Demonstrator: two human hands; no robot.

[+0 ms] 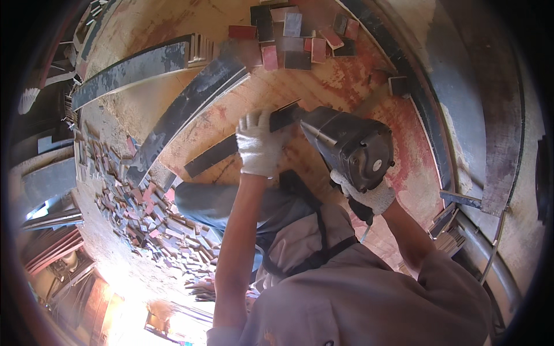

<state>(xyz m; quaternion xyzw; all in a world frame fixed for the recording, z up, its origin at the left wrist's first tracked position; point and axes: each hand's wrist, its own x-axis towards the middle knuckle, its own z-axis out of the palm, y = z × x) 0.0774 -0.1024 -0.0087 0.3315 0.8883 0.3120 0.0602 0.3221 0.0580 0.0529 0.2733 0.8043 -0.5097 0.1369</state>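
Observation:
My left hand (257, 144), in a white knit glove, lies flat with fingers stretched across a narrow dark-faced board strip (212, 157). Under it, the strip runs slantwise over the worn, red-stained work surface (323, 86). My right hand (372, 195), also gloved, is wrapped round the handle of a bulky black power saw (352, 144). The saw's front meets the strip's far right end. Its blade is hidden beneath the housing, and slight haze blurs that area.
Small cut board blocks (291, 34) lie at the far side. Long dark curved boards (184, 109) rest at left. A heap of offcuts (167, 230) covers the floor at lower left. A dark curved edge strip (430, 115) and a grey pipe (490, 256) are at right.

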